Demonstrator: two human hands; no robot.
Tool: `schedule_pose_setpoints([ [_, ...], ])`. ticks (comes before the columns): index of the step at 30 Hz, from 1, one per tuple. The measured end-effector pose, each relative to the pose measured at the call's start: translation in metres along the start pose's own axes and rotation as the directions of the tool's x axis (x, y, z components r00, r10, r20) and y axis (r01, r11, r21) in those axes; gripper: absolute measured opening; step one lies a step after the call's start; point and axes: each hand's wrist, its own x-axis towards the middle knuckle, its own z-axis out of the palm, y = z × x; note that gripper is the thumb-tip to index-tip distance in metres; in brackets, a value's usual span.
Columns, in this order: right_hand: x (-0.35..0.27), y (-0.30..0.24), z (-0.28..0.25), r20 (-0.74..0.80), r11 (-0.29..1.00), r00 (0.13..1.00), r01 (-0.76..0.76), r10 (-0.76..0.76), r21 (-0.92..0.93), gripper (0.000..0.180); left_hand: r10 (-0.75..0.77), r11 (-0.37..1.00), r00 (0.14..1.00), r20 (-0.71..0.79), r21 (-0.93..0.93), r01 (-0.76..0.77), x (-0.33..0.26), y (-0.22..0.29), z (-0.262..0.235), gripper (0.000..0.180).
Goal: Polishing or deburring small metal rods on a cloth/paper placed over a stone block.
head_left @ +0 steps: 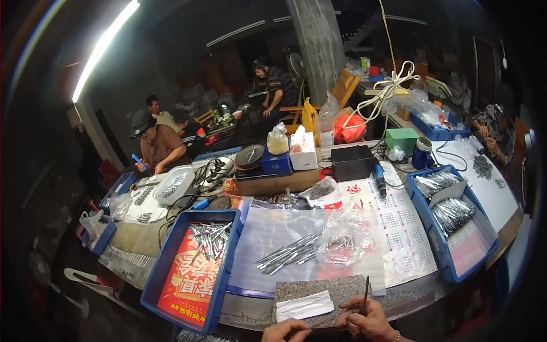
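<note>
My right hand (367,322) is closed around a thin dark stick-like tool (367,289), which points up from between the fingers; its lower end is hidden. To its left, my left hand (286,330) shows curled fingers at the lower edge, and whatever they hold cannot be made out. Both hands are at the near side of a speckled grey stone slab (348,285). A folded white paper or cloth (305,306) lies on the slab. Beyond it, slim metal rods (289,252) lie in a loose pile beside a clear plastic bag (342,239) of small pieces.
A blue tray (149,285) with metal rods stands at left, another blue tray (484,256) of packed rods at right. Farther back are a black box (354,162), a blue handheld tool (379,179), a dark jar (422,154) and hanging white cable (390,88). Several people work around.
</note>
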Motion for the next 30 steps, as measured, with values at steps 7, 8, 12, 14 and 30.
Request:
schedule_pose_setpoints([
  [7, -0.003, -0.014, 0.028, 0.088, 0.995, 0.996, -0.016, 0.024, -0.094, 0.010, 0.171, 0.985, 0.985, -0.016, 0.013, -0.171, -0.019, -0.001, 0.003, 0.012],
  [8, -0.004, -0.013, 0.030, 0.078, 0.990, 0.996, -0.029, 0.040, -0.140, 0.008, 0.197, 0.980, 0.980, -0.004, 0.014, -0.197, -0.019, 0.000, -0.002, 0.013],
  [12, -0.003, -0.008, 0.038, 0.094, 0.965, 0.993, -0.044, 0.071, -0.258, 0.006, 0.083, 0.989, 0.994, -0.073, -0.119, -0.092, -0.032, -0.006, -0.012, 0.014],
  [14, -0.002, -0.009, 0.043, 0.134, 0.956, 0.986, -0.055, 0.097, -0.287, 0.006, -0.034, 0.974, 0.996, -0.088, -0.227, 0.013, -0.038, -0.006, -0.020, 0.015],
  [30, 0.004, 0.000, 0.069, 0.354, 0.842, 0.933, 0.135, 0.070, -0.523, 0.011, -0.269, 0.772, 0.949, -0.164, -0.627, 0.110, -0.045, -0.021, -0.037, 0.009],
])
